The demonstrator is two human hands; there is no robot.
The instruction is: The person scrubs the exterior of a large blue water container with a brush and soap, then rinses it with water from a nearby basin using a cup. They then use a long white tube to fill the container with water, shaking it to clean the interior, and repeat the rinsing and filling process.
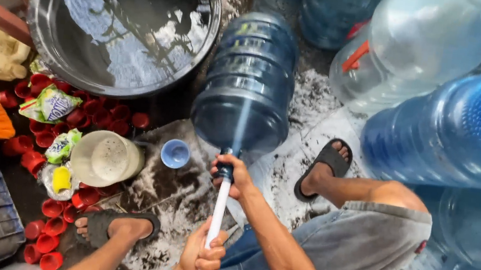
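Several clear blue plastic water jugs (452,132) crowd beyond the right hand (234,176), while one ribbed blue jug (248,78) lies just ahead of it, neck at the fingers. Both hands are closed around a white plastic pole (215,222), the left hand (202,260) lower down. Left of them lie a round black water-filled basin (41,28), a cream plastic cup (105,157), red bottle caps (49,225).

The floor (185,198) is showing as wet, dark ground with pale patches of foam or grit. A large blue water bottle (248,81) is lying on its side at centre. A wide black basin (122,22) of water is sitting at far left. Red caps (54,207) are lying scattered at left, with a cream tub (106,158) and a small blue cap (175,153) resting among them. More blue bottles (446,128) are lying piled at right. Two sandalled feet (116,226) are standing on it.
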